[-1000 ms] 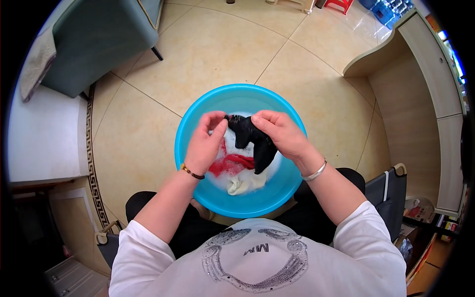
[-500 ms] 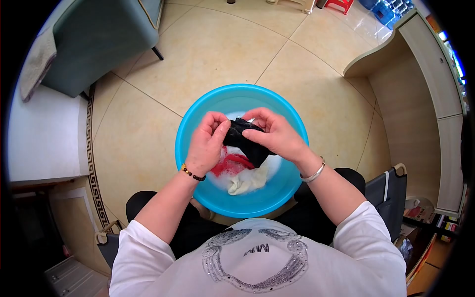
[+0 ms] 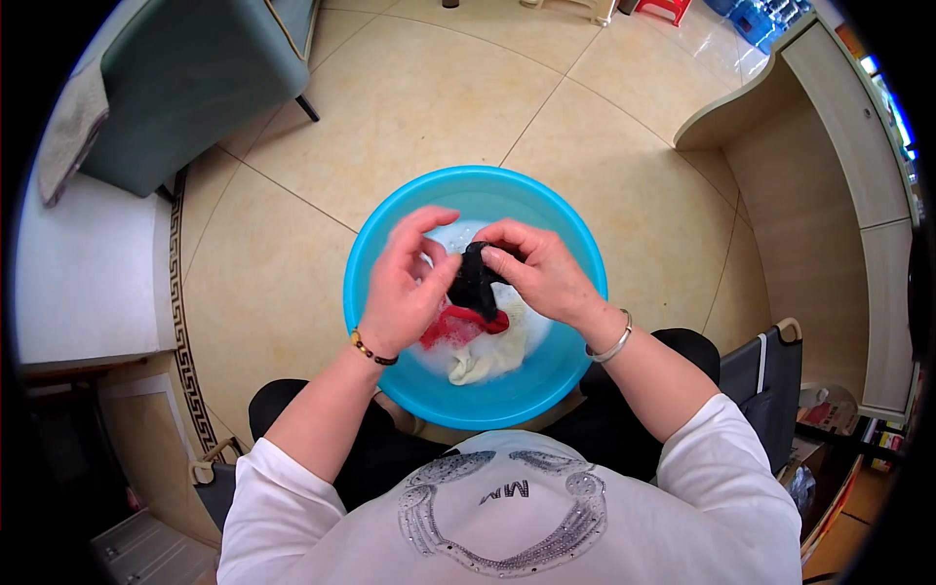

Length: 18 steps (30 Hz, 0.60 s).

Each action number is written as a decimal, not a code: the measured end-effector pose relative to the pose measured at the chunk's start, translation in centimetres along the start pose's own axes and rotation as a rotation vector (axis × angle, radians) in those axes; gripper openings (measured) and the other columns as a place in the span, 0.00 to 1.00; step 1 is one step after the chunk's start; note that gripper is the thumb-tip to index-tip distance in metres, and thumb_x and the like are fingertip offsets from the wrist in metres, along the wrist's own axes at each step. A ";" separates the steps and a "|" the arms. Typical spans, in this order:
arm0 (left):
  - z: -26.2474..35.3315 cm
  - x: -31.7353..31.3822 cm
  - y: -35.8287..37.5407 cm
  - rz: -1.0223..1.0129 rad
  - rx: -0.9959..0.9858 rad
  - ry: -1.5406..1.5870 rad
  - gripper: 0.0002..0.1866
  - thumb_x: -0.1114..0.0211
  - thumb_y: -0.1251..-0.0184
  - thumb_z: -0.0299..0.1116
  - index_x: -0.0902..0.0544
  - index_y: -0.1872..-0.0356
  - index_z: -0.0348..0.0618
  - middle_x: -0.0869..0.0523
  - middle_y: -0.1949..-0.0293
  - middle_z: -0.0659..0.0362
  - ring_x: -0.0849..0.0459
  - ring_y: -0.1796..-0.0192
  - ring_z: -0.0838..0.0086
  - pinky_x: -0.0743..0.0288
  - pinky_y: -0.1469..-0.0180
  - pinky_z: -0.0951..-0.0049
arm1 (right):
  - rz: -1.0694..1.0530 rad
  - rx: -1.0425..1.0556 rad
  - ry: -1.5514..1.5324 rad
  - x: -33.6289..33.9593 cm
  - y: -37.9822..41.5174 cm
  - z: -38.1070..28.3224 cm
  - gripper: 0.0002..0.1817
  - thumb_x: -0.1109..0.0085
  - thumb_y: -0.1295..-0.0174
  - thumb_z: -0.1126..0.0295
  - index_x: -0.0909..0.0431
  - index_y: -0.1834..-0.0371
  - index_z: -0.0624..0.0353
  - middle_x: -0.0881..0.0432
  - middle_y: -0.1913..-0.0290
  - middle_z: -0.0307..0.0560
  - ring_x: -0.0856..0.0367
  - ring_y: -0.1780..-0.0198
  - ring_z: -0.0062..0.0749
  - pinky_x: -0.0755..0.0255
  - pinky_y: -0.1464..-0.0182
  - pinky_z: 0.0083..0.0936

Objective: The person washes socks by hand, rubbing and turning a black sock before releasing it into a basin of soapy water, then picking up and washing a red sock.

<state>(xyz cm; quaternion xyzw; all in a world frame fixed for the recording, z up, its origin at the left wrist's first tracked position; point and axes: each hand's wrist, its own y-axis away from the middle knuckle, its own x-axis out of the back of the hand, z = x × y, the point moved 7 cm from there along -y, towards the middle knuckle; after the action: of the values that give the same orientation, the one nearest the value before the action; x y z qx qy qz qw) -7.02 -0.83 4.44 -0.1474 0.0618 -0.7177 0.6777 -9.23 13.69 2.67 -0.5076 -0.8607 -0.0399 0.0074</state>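
Over a blue plastic basin (image 3: 366, 375) of sudsy water, my right hand (image 3: 546, 273) pinches a small black cloth (image 3: 475, 288) between thumb and fingers. The cloth hangs down; its exact kind does not show. My left hand (image 3: 405, 288) is just left of it, thumb and fingers spread apart, with nothing visibly held. Beneath, a red cloth (image 3: 453, 329) lies in the foam, partly covered by the black one. A cream-white cloth (image 3: 478, 363) lies nearer to me in the water.
The basin stands on a beige tiled floor (image 3: 409, 88) between my knees. A grey-green chair (image 3: 205, 88) is at the upper left. A curved wooden counter (image 3: 809, 195) rises on the right. Blue water bottles (image 3: 756, 21) and a red stool (image 3: 665, 8) are at the far right.
My left hand has let go of the black cloth and opened, moving slightly away to the left. The cloth, once stretched between both hands, now hangs bunched from my right hand.
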 end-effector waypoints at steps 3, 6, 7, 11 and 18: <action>-2.4 -1.6 0.9 -0.189 0.444 0.345 0.12 0.45 0.32 0.23 0.28 0.50 0.37 0.21 0.61 0.62 0.22 0.62 0.82 0.26 0.58 0.81 | 0.022 -0.033 0.030 0.1 -0.1 0.0 0.07 0.48 0.33 0.72 0.24 0.58 0.63 0.20 0.64 0.38 0.25 0.62 0.17 0.28 0.58 0.18; -3.9 -2.1 1.7 -0.274 0.522 0.116 0.08 0.40 0.35 0.27 0.24 0.57 0.38 0.21 0.69 0.64 0.27 0.73 0.88 0.32 0.72 0.85 | 0.101 -0.082 0.156 0.6 -0.2 0.8 0.08 0.47 0.33 0.70 0.23 0.59 0.63 0.20 0.63 0.38 0.24 0.62 0.18 0.28 0.58 0.18; -4.1 -2.0 1.6 -0.243 0.576 0.180 0.07 0.39 0.34 0.30 0.23 0.60 0.39 0.22 0.73 0.66 0.28 0.76 0.88 0.34 0.74 0.85 | 0.100 -0.083 0.157 0.6 -0.4 1.2 0.08 0.47 0.33 0.70 0.23 0.59 0.63 0.20 0.63 0.38 0.24 0.62 0.18 0.28 0.58 0.18; -4.7 -1.3 1.7 -0.109 0.708 0.294 0.09 0.40 0.31 0.38 0.22 0.64 0.43 0.22 0.78 0.67 0.27 0.81 0.87 0.40 0.80 0.87 | 0.322 0.043 0.141 2.1 -0.4 0.1 0.10 0.44 0.36 0.67 0.23 0.62 0.64 0.19 0.68 0.45 0.23 0.67 0.26 0.28 0.62 0.23; -4.4 -1.8 1.9 -0.149 0.693 0.252 0.13 0.44 0.28 0.42 0.22 0.64 0.43 0.22 0.80 0.65 0.26 0.82 0.85 0.37 0.80 0.85 | 0.193 0.027 0.178 0.2 0.1 1.0 0.12 0.43 0.36 0.65 0.23 0.67 0.66 0.21 0.74 0.46 0.24 0.70 0.24 0.29 0.65 0.23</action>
<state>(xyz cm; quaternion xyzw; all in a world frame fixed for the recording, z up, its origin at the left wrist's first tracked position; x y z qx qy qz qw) -6.45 0.30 -0.45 0.1761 -0.1128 -0.7559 0.6204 -9.22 13.95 1.67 -0.5824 -0.8042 -0.0722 0.0942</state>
